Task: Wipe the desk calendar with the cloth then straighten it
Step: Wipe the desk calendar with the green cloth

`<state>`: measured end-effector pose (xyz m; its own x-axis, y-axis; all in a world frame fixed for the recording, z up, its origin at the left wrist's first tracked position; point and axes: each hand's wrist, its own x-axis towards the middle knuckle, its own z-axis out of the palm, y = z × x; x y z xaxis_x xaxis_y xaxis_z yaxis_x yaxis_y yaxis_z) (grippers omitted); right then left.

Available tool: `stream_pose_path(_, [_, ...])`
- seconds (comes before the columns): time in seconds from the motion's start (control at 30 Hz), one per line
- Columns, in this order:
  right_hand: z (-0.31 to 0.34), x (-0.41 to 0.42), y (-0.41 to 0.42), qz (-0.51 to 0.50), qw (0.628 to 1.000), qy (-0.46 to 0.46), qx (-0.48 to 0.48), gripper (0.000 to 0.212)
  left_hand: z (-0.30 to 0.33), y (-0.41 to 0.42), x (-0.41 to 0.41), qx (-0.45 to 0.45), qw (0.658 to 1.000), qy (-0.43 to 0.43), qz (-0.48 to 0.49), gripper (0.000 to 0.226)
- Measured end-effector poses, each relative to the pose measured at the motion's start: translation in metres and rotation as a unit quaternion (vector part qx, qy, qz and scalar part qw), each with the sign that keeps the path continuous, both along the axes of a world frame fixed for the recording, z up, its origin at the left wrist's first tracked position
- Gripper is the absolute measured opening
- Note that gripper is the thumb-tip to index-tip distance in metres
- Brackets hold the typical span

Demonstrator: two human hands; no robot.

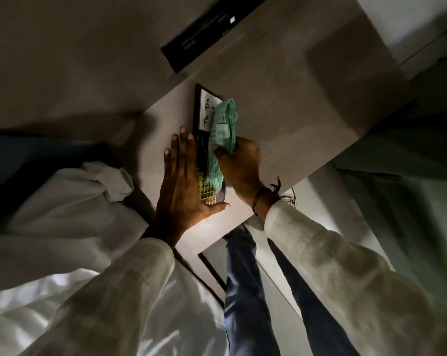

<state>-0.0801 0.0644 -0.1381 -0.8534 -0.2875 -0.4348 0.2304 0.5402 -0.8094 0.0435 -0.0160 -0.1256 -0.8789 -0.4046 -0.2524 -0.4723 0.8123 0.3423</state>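
Observation:
The desk calendar (203, 113) lies flat on the pale desk (281, 119). It is a dark-framed board with a white "To Do" panel at its far end and a yellow date grid at its near end. My right hand (240, 164) is closed on a green cloth (223, 129) and presses it onto the calendar's right side and middle. My left hand (182, 181) lies flat with fingers spread along the calendar's left edge, its thumb across the near corner. The cloth and both hands hide much of the calendar.
A black elongated device (204, 29) sits at the desk's far edge against the wall. The desk's front edge runs diagonally beside my right wrist, with my jeans-clad legs (245, 278) and the floor below. White fabric (63, 201) bunches at the left. The scene is dim.

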Motion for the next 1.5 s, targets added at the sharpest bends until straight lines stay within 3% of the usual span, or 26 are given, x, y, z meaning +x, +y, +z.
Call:
stream_pose_path(0.07, [0.001, 0.005, 0.002, 0.011, 1.0, 0.014, -0.019, 0.013, 0.0, -0.002, 0.001, 0.001, 1.0, -0.001, -0.002, 0.165])
stream_pose_path(0.23, [-0.008, -0.007, 0.008, 0.014, 0.999, -0.017, 0.048, 0.008, 0.0, 0.002, -0.001, 0.009, 1.0, -0.004, 0.011, 0.166])
stream_pose_path(0.33, [-0.002, -0.003, -0.004, 0.024, 0.999, 0.021, 0.018, 0.014, -0.002, 0.001, 0.0, 0.015, 1.0, 0.0, 0.023, 0.165])
stream_pose_path(0.43, [-0.002, 0.005, 0.002, 0.035, 0.999, 0.004, -0.019, 0.012, -0.002, -0.002, 0.001, 0.007, 1.0, -0.004, 0.016, 0.164])
stream_pose_path(0.57, [-0.007, -0.005, 0.007, 0.012, 1.0, -0.012, 0.026, 0.008, -0.001, 0.002, -0.001, 0.004, 1.0, -0.001, 0.02, 0.164])
stream_pose_path(0.8, [-0.004, 0.001, -0.001, 0.015, 1.0, -0.004, -0.021, 0.014, -0.001, -0.001, 0.0, 0.001, 1.0, 0.002, 0.015, 0.163])
stream_pose_path(0.93, [-0.011, -0.011, -0.001, -0.001, 0.999, -0.025, 0.041, 0.012, -0.002, 0.0, 0.0, 0.009, 1.0, 0.007, 0.024, 0.164])
stream_pose_path(1.1, [-0.001, -0.002, -0.011, 0.026, 1.0, 0.014, -0.005, 0.017, -0.007, 0.0, 0.003, 0.011, 0.999, 0.029, 0.042, 0.158])
stream_pose_path(1.37, [-0.001, -0.011, -0.01, 0.006, 0.995, -0.1, 0.01, 0.019, -0.007, -0.003, 0.005, 0.013, 0.999, 0.023, 0.046, 0.158])
stream_pose_path(1.5, [0.009, -0.022, 0.003, 0.028, 0.968, -0.243, -0.06, 0.029, -0.008, 0.0, 0.003, 0.016, 0.998, 0.024, 0.05, 0.159])
